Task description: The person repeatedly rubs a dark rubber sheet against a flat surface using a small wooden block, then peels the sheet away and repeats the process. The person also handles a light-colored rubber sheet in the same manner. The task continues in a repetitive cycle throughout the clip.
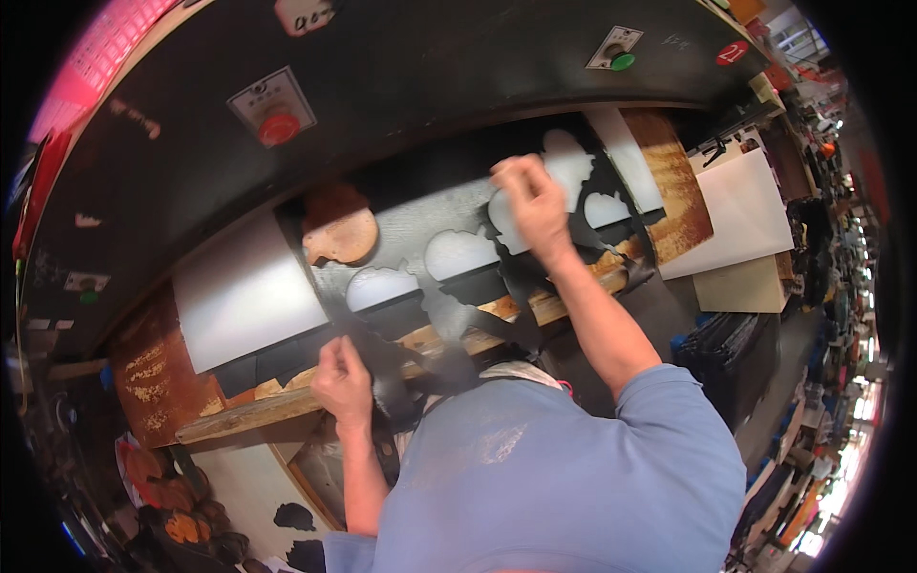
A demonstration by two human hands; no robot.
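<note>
A thin dark sheet point(382, 363) with large rounded holes lies across the machine bed, its near edge hanging towards my body. Pale board shows through the holes. My left hand point(341, 384) is closed at the left edge of this sheet, apparently pinching it. Further in and to the right, my right hand point(537, 210) is closed above the holes with its fingers curled; whatever they hold is hidden. A round orange-brown cutting die point(342, 232) rests left of centre on the bed, touched by neither hand. Parts of the sheet are smeared by motion.
Overhead, a black machine beam point(430, 72) carries a red button point(279, 128) and a green button point(623, 61). Pale boards point(246, 291) and rusty plates point(158, 377) flank the work. A wooden rail point(258, 417) runs along the front. Orange-brown pieces point(181, 506) lie lower left.
</note>
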